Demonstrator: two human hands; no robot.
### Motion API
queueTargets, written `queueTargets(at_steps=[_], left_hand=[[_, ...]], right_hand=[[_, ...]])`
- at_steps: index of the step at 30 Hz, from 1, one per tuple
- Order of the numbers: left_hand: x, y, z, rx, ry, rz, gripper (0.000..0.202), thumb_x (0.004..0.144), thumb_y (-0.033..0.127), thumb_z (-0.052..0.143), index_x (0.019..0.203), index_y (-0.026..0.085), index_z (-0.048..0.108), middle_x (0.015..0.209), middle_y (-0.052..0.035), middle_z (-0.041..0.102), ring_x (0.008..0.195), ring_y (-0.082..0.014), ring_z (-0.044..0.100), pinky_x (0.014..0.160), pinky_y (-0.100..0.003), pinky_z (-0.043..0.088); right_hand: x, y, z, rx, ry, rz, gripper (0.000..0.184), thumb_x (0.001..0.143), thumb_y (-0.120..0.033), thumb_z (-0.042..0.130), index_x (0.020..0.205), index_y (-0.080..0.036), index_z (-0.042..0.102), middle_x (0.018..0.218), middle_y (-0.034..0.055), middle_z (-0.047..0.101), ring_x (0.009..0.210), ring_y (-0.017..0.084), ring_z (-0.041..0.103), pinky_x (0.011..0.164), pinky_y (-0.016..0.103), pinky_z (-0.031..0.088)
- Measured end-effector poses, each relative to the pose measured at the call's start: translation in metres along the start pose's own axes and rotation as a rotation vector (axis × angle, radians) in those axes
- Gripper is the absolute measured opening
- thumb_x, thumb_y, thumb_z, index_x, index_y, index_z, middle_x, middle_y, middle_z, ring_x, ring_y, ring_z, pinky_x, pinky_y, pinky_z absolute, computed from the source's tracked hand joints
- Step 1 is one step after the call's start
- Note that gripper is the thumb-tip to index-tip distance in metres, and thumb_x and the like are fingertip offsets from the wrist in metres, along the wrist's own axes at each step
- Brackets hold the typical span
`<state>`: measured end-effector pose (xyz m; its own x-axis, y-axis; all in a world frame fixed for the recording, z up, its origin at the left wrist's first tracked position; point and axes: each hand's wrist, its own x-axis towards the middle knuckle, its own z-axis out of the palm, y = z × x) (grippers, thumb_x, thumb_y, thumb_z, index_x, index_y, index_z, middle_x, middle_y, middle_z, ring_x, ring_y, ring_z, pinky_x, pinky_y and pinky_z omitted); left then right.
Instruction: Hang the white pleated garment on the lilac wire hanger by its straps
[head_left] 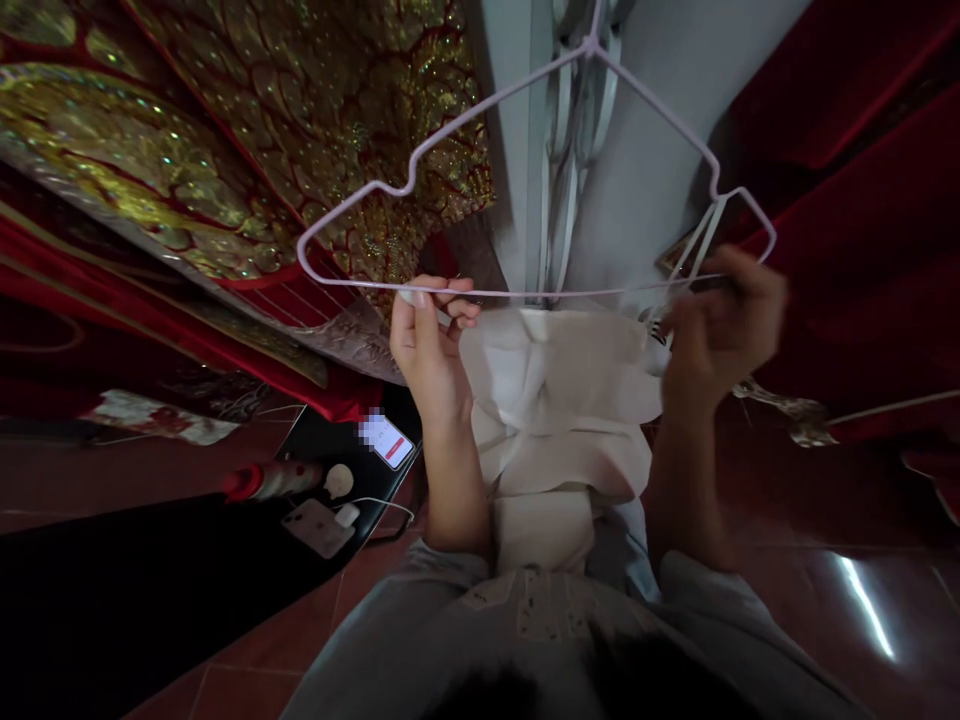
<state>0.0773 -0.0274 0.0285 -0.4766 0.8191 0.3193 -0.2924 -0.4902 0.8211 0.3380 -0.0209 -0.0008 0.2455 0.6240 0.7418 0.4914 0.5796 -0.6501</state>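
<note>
While my left hand (pixel 433 345) pinches hanger (pixel 517 294) by lower bar, near one end, spare fingers loosely curled, right hand (pixel 724 325), blurred and half curled, is at bar's other end, beside pale straps (pixel 706 238) looped over hanger's notch; cannot tell whether it grips them. Cream garment (pixel 585 370) below bar, before my torso. Lit phone (pixel 388 440) on black desk (pixel 225 540), left, near bottle (pixel 281 479).

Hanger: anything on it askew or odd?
Yes, it looks one-sided: a white strap loops over the hanger near its right end in the picture, while the left end shows none. No obvious damage stands out.
</note>
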Motion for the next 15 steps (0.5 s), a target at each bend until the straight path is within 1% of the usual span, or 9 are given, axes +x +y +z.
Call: queueTargets(at_steps=[1, 2, 3, 5, 6, 7, 9, 12, 15], left_hand=[[-0.001, 0.000, 0.001, -0.005, -0.002, 0.002, 0.035, 0.105, 0.058, 0.075, 0.101, 0.024, 0.070, 0.100, -0.0062, 0.081, 0.075, -0.0144, 0.071, 0.069, -0.025, 0.057], [-0.001, 0.000, 0.002, -0.020, -0.011, 0.004, 0.036, 0.105, 0.058, 0.076, 0.100, 0.024, 0.069, 0.099, -0.0058, 0.081, 0.073, -0.0140, 0.069, 0.067, -0.025, 0.056], [-0.001, 0.000, 0.003, -0.038, -0.021, 0.007, 0.036, 0.104, 0.058, 0.078, 0.099, 0.024, 0.069, 0.098, -0.0053, 0.081, 0.071, -0.0136, 0.067, 0.066, -0.025, 0.054], [-0.001, -0.002, 0.004, -0.060, -0.033, 0.019, 0.036, 0.102, 0.057, 0.081, 0.098, 0.024, 0.068, 0.096, -0.0043, 0.080, 0.067, -0.0131, 0.063, 0.063, -0.025, 0.052], [-0.001, -0.003, 0.004, -0.059, -0.030, 0.028, 0.035, 0.101, 0.057, 0.081, 0.097, 0.024, 0.067, 0.095, -0.0038, 0.079, 0.065, -0.0130, 0.060, 0.062, -0.025, 0.050], [-0.001, -0.004, 0.005, -0.051, -0.022, 0.036, 0.035, 0.101, 0.057, 0.081, 0.097, 0.025, 0.067, 0.094, -0.0036, 0.078, 0.064, -0.0131, 0.058, 0.061, -0.026, 0.049], [-0.002, -0.005, 0.007, -0.031, -0.010, 0.044, 0.035, 0.101, 0.057, 0.080, 0.096, 0.026, 0.065, 0.093, -0.0035, 0.077, 0.061, -0.0135, 0.051, 0.058, -0.027, 0.045], [-0.004, -0.005, 0.011, -0.037, -0.005, 0.024, 0.035, 0.100, 0.057, 0.080, 0.096, 0.027, 0.064, 0.094, -0.0036, 0.076, 0.057, -0.0136, 0.041, 0.053, -0.028, 0.039], [-0.005, -0.004, 0.012, -0.064, -0.009, 0.007, 0.038, 0.098, 0.059, 0.082, 0.095, 0.027, 0.062, 0.093, -0.0033, 0.075, 0.055, -0.0133, 0.034, 0.050, -0.027, 0.034]], right_hand=[[0.008, 0.005, -0.005, 0.011, 0.132, 0.012, 0.041, 0.104, -0.048, 0.064, 0.144, -0.036, 0.065, 0.137, 0.0116, 0.065, 0.074, 0.016, 0.060, 0.054, 0.033, 0.049], [0.016, 0.008, -0.010, 0.021, 0.202, 0.032, 0.035, 0.102, -0.047, 0.068, 0.134, -0.033, 0.072, 0.123, 0.0107, 0.070, 0.065, 0.012, 0.053, 0.049, 0.030, 0.042], [0.023, 0.008, -0.013, 0.031, 0.186, 0.065, 0.028, 0.101, -0.047, 0.071, 0.122, -0.030, 0.078, 0.105, 0.0087, 0.072, 0.057, 0.010, 0.045, 0.046, 0.029, 0.035], [0.036, 0.001, -0.016, 0.044, -0.050, 0.151, 0.024, 0.101, -0.048, 0.073, 0.102, -0.027, 0.084, 0.075, 0.0037, 0.066, 0.048, 0.008, 0.035, 0.043, 0.028, 0.026], [0.042, -0.005, -0.017, 0.055, -0.147, 0.172, 0.025, 0.100, -0.050, 0.074, 0.098, -0.027, 0.085, 0.070, 0.0025, 0.065, 0.046, 0.007, 0.033, 0.042, 0.027, 0.024], [0.047, -0.010, -0.016, 0.065, -0.207, 0.176, 0.026, 0.100, -0.051, 0.075, 0.100, -0.027, 0.086, 0.072, 0.0030, 0.069, 0.046, 0.007, 0.034, 0.041, 0.027, 0.024], [0.055, -0.015, -0.013, 0.080, -0.197, 0.156, 0.029, 0.099, -0.052, 0.076, 0.117, -0.031, 0.085, 0.096, 0.0068, 0.082, 0.048, 0.008, 0.040, 0.040, 0.028, 0.028], [0.064, -0.002, -0.010, 0.124, 0.008, 0.073, 0.052, 0.096, -0.050, 0.080, 0.146, -0.036, 0.074, 0.134, 0.0101, 0.081, 0.055, 0.009, 0.049, 0.039, 0.028, 0.032], [0.062, 0.026, -0.012, 0.158, 0.226, -0.082, 0.065, 0.094, -0.050, 0.082, 0.156, -0.038, 0.066, 0.156, 0.0099, 0.070, 0.068, 0.014, 0.063, 0.039, 0.027, 0.035]])
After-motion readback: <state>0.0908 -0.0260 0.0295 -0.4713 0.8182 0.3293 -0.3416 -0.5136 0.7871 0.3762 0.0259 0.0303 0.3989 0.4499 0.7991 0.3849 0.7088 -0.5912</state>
